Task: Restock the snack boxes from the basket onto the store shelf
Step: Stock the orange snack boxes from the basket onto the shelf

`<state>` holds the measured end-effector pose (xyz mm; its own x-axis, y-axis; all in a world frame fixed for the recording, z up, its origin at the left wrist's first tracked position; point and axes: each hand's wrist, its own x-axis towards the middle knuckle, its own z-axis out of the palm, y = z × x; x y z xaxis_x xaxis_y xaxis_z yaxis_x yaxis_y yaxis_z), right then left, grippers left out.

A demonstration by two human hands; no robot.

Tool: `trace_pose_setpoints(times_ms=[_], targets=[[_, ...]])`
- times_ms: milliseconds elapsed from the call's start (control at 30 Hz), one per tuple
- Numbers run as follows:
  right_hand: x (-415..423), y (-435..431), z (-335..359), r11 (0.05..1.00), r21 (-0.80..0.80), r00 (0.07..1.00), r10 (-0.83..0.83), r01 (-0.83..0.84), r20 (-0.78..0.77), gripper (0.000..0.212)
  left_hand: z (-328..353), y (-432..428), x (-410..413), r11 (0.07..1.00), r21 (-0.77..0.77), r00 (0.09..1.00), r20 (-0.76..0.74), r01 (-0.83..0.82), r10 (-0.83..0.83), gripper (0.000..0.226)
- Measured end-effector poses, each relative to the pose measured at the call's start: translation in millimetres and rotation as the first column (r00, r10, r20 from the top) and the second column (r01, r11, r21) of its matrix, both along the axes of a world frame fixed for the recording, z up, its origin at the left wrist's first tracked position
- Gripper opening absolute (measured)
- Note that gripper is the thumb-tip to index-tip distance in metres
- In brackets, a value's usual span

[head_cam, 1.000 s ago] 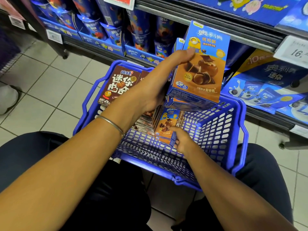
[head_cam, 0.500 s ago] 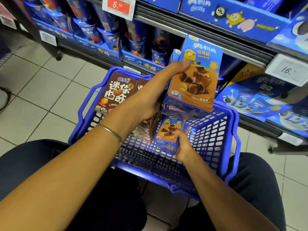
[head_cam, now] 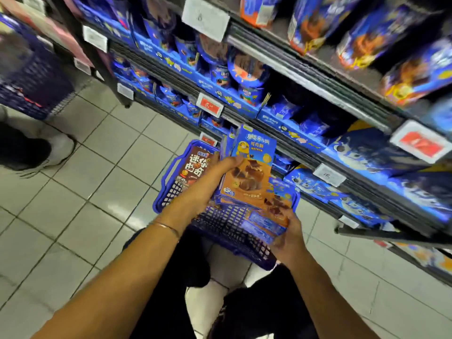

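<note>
Far left: someone's shoe [head_cam: 58,152] on the floor tiles [head_cam: 102,192], well apart from our work.

Basket [head_cam: 221,225]: blue mesh, directly before us below the shelf front. A brown box [head_cam: 194,167] stands against its left wall, not yet taken out.

Left hand [head_cam: 215,177]: curled round a stack of blue-and-orange boxes [head_cam: 249,177], thumb laid on the front one. We judge the stack is held upright and face-out so it can go to the shelf in one lift.

Right hand [head_cam: 287,237]: fingers cupped under one more box [head_cam: 266,221] of the same kind. It is tilted above the basket's right wall, just beside the stack, and is likely to join it.

Right: the shelf [head_cam: 318,94], its tiers crowded with blue packs. The picture is blurred, so we cannot tell which gap is meant.
</note>
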<state>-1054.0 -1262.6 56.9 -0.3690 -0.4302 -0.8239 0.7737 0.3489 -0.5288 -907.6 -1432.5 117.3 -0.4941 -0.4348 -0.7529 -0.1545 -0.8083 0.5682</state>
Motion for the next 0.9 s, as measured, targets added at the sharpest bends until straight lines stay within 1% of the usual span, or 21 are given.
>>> trace_pose_setpoints(times_ms=[33, 67, 133, 167, 200, 233, 300, 400, 433, 467, 533, 567, 633, 667, 700, 800, 833, 867, 900], targets=[[0, 7, 31, 1.0, -0.024, 1.0, -0.019, 0.019, 0.0, 0.038, 25, 7, 9, 0.999, 0.036, 0.999, -0.045, -0.015, 0.016, 0.103], [-3, 13, 65, 0.997, -0.076, 1.0, -0.004, 0.004, -0.008, 0.033, 48, 13, 20, 0.998, 0.048, 0.994, -0.1, -0.037, 0.042, 0.097], [-4, 14, 138, 0.979, -0.202, 1.0, 0.026, -0.025, 0.0, 0.029, 101, 18, 29, 0.996, -0.02, 0.991, -0.108, -0.084, 0.082, 0.084], [-2, 12, 178, 0.967, -0.254, 0.999, 0.033, -0.027, 0.019, 0.034, 126, 21, 31, 0.992, -0.047, 0.988, -0.098, -0.121, 0.116, 0.087], [-1, 11, 213, 0.96, -0.277, 0.999, 0.04, -0.037, 0.004, 0.04, 147, 23, 32, 0.986, -0.063, 0.985, -0.087, -0.155, 0.15, 0.093], [-3, 10, 246, 0.957, -0.287, 0.999, 0.033, -0.039, -0.026, 0.04, 171, 26, 33, 0.98, -0.086, 0.983, -0.071, -0.177, 0.172, 0.096], [-6, 14, 306, 0.939, -0.343, 0.999, 0.005, -0.022, -0.051, 0.034, 219, 33, 35, 0.971, -0.132, 0.979, -0.065, -0.198, 0.191, 0.093], [-9, 24, 387, 0.918, -0.395, 0.996, -0.009, -0.029, -0.093, 0.031, 274, 43, 33, 0.967, -0.185, 0.984, -0.07, -0.177, 0.167, 0.086], [-9, 27, 411, 0.909, -0.415, 0.995, -0.006, -0.035, -0.097, 0.029, 290, 46, 32, 0.961, -0.212, 0.984, -0.067, -0.176, 0.166, 0.09], [-9, 31, 435, 0.903, -0.427, 0.993, -0.005, -0.044, -0.114, 0.029, 306, 49, 30, 0.955, -0.238, 0.984, -0.058, -0.176, 0.166, 0.1], [-9, 37, 472, 0.887, -0.453, 0.99, 0.026, -0.087, -0.14, 0.044, 335, 59, 21, 0.946, -0.27, 0.984, -0.062, -0.176, 0.165, 0.12], [-8, 40, 487, 0.881, -0.461, 0.988, 0.041, -0.105, -0.148, 0.053, 350, 65, 15, 0.948, -0.267, 0.984, -0.076, -0.176, 0.161, 0.125], [-9, 46, 508, 0.868, -0.484, 0.989, 0.047, -0.11, -0.141, 0.066, 375, 79, 4, 0.947, -0.264, 0.98, -0.122, -0.182, 0.155, 0.126], [-11, 50, 514, 0.866, -0.491, 0.991, 0.032, -0.093, -0.131, 0.066, 386, 87, 0, 0.946, -0.273, 0.98, -0.147, -0.173, 0.136, 0.121], [-15, 55, 519, 0.861, -0.503, 0.993, 0.011, -0.071, -0.121, 0.061, 398, 94, -4, 0.943, -0.29, 0.98, -0.164, -0.161, 0.116, 0.113], [-20, 66, 529, 0.789, -0.612, 0.996, 0.001, -0.054, -0.087, 0.033, 415, 109, -9, 0.944, -0.294, 0.975, -0.202, -0.153, 0.095, 0.092], [-20, 69, 533, 0.767, -0.639, 0.996, 0.006, -0.059, -0.085, 0.03, 421, 114, -11, 0.946, -0.286, 0.973, -0.213, -0.151, 0.091, 0.086], [-19, 71, 538, 0.75, -0.658, 0.995, 0.008, -0.069, -0.096, 0.033, 426, 118, -13, 0.946, -0.294, 0.975, -0.208, -0.138, 0.078, 0.08], [-17, 71, 542, 0.737, -0.671, 0.994, 0.007, -0.081, -0.113, 0.04, 431, 121, -15, 0.941, -0.318, 0.981, -0.188, -0.115, 0.057, 0.075]])
